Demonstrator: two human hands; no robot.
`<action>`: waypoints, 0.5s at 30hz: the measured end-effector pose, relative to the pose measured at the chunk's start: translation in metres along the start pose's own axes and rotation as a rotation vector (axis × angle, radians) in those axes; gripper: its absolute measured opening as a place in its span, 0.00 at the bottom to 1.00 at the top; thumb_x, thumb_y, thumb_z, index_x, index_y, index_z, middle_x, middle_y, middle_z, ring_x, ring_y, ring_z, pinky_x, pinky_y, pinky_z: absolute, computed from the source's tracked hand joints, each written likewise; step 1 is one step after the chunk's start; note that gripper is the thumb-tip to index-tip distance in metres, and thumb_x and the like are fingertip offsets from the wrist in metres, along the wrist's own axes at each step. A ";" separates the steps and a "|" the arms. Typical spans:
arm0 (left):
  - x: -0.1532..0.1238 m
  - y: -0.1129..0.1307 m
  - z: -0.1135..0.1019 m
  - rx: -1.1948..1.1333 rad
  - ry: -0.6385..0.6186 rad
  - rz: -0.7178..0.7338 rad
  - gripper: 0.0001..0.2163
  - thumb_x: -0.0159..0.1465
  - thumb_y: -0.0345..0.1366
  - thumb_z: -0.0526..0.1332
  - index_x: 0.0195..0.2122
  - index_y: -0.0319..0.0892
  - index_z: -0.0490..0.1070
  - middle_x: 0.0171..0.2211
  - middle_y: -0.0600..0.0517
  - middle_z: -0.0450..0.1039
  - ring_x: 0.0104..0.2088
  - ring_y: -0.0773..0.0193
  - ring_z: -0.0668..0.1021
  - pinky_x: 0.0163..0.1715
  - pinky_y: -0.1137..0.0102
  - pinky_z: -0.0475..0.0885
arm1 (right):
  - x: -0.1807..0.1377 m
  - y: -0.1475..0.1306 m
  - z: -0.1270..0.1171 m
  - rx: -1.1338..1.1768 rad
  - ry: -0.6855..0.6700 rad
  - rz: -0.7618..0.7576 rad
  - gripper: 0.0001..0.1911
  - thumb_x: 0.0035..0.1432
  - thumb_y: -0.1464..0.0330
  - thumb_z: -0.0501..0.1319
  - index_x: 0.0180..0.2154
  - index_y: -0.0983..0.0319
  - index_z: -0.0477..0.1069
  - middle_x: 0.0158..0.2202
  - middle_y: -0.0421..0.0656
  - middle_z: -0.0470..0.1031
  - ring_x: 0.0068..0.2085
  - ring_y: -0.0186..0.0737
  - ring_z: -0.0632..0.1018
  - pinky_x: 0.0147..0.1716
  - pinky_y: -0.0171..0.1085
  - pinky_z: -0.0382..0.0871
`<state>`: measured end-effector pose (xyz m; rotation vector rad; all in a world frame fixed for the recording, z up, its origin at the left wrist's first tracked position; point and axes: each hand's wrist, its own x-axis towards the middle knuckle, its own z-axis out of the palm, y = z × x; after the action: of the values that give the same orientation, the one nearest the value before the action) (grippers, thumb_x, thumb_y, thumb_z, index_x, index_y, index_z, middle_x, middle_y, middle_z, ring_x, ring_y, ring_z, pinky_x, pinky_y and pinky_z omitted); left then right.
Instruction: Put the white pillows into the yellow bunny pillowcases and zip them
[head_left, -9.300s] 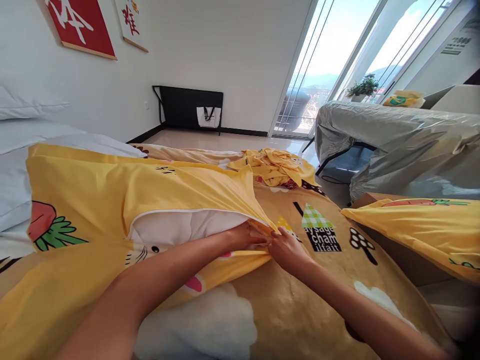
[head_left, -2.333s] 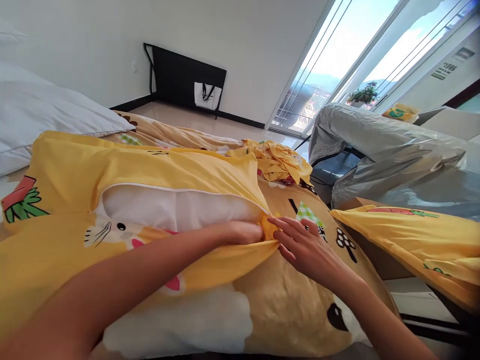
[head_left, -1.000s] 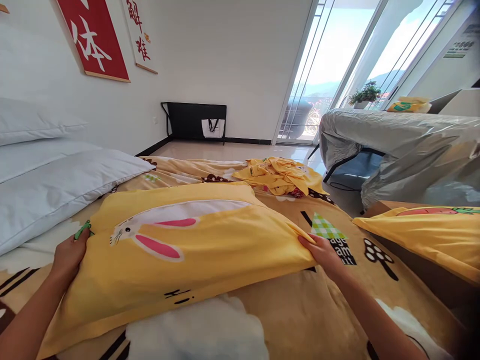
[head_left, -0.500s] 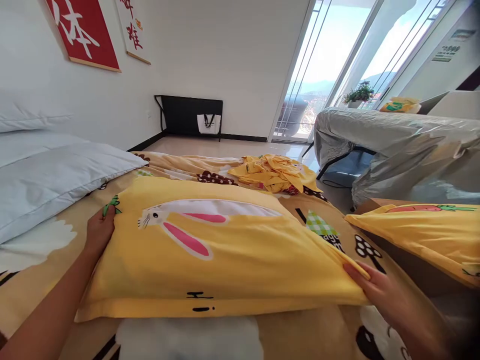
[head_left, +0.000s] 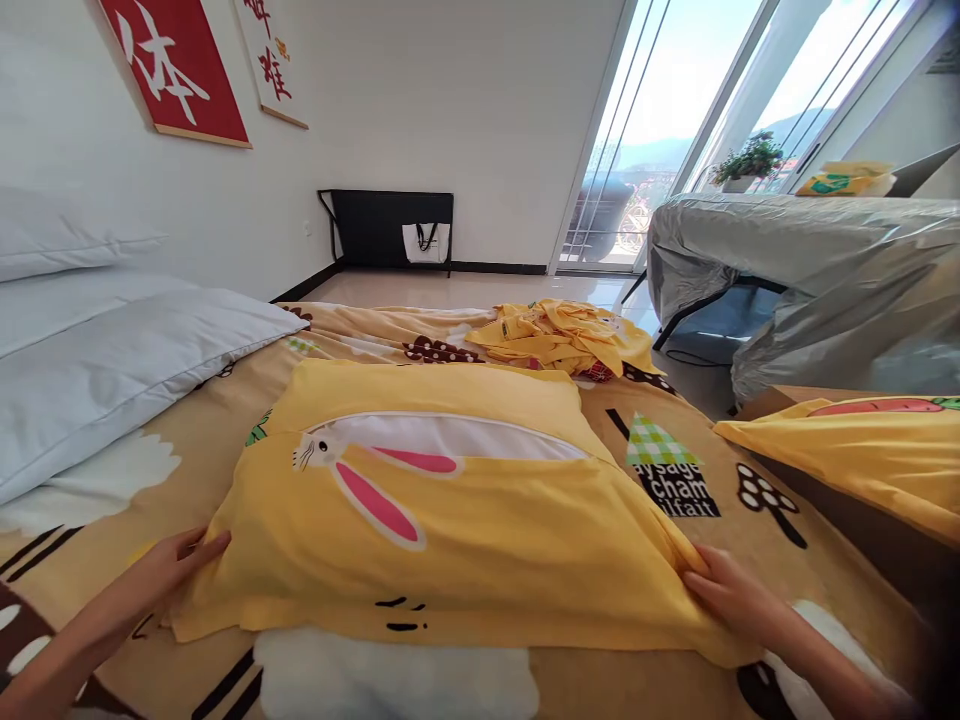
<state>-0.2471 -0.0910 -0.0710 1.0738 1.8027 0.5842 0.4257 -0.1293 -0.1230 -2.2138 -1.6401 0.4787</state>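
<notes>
A yellow pillowcase (head_left: 480, 560) with a rabbit print lies flat in front of me with a pillow inside. Through the long slit across its upper part shows the white pillow (head_left: 450, 436). At the near left side, my left hand (head_left: 184, 558) is closed on the pillowcase's edge, thumb on top. My right hand (head_left: 724, 595) pinches a gathered fold of the pillowcase at the right side. Both hands' fingertips are partly hidden by the cloth. Under everything spreads a tan patterned blanket (head_left: 592, 685).
White pillows (head_left: 135, 360) are stacked at the left. Crumpled yellow cloth (head_left: 562, 335) lies at the bed's far end. To the right, another yellow pillowcase (head_left: 862, 450) rests over a cardboard box (head_left: 787, 393). Beyond it stands a plastic-covered piece of furniture (head_left: 795, 235).
My left hand has moved from the carrot print down to the near left edge. The right side of the pillowcase is now lower, with my right hand still gripping it. The view has shifted slightly.
</notes>
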 end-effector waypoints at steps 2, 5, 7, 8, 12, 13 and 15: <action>-0.008 0.006 0.006 -0.178 0.031 -0.020 0.27 0.38 0.57 0.68 0.36 0.45 0.72 0.35 0.50 0.79 0.37 0.51 0.80 0.37 0.63 0.78 | 0.002 -0.010 0.001 -0.118 -0.004 -0.015 0.08 0.41 0.65 0.52 0.23 0.58 0.68 0.26 0.49 0.77 0.31 0.50 0.77 0.30 0.40 0.65; -0.012 0.003 -0.003 -0.329 0.183 -0.052 0.33 0.40 0.58 0.67 0.45 0.46 0.68 0.36 0.49 0.79 0.34 0.52 0.81 0.31 0.63 0.79 | -0.007 -0.017 0.001 -0.178 0.125 0.045 0.12 0.45 0.64 0.49 0.27 0.58 0.69 0.28 0.50 0.78 0.32 0.52 0.77 0.31 0.42 0.65; -0.011 -0.005 -0.015 -0.326 0.215 -0.096 0.33 0.42 0.60 0.64 0.47 0.47 0.66 0.36 0.50 0.79 0.34 0.51 0.81 0.30 0.62 0.79 | -0.018 -0.018 0.006 -0.121 0.127 0.065 0.14 0.46 0.63 0.47 0.25 0.58 0.69 0.27 0.50 0.78 0.32 0.51 0.77 0.31 0.42 0.65; -0.011 -0.010 -0.019 -0.282 0.221 -0.099 0.33 0.44 0.61 0.63 0.47 0.47 0.67 0.37 0.50 0.79 0.35 0.50 0.81 0.30 0.62 0.79 | -0.024 -0.018 0.011 -0.086 0.114 0.075 0.14 0.45 0.62 0.46 0.24 0.57 0.68 0.27 0.50 0.78 0.32 0.51 0.77 0.31 0.42 0.66; -0.009 -0.024 -0.025 0.080 0.342 -0.021 0.31 0.43 0.64 0.57 0.39 0.45 0.72 0.38 0.50 0.79 0.42 0.49 0.79 0.40 0.64 0.77 | -0.038 -0.017 0.030 0.100 0.042 0.129 0.19 0.48 0.55 0.47 0.24 0.58 0.70 0.29 0.49 0.79 0.35 0.52 0.78 0.32 0.41 0.70; -0.008 -0.027 -0.024 0.146 0.344 -0.011 0.31 0.43 0.65 0.55 0.36 0.44 0.73 0.38 0.49 0.79 0.43 0.47 0.79 0.42 0.63 0.76 | -0.039 -0.017 0.032 0.164 0.011 0.127 0.21 0.49 0.52 0.48 0.26 0.58 0.72 0.31 0.48 0.80 0.36 0.52 0.79 0.33 0.39 0.70; -0.006 -0.035 -0.022 0.217 0.323 -0.028 0.31 0.43 0.67 0.52 0.32 0.45 0.74 0.35 0.48 0.79 0.42 0.45 0.78 0.43 0.61 0.75 | -0.041 -0.019 0.030 0.264 -0.045 0.092 0.23 0.48 0.47 0.51 0.28 0.58 0.73 0.32 0.46 0.80 0.38 0.51 0.79 0.33 0.37 0.71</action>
<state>-0.2804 -0.1129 -0.0838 1.1458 2.1989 0.5803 0.3845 -0.1617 -0.1377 -2.1002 -1.4090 0.7296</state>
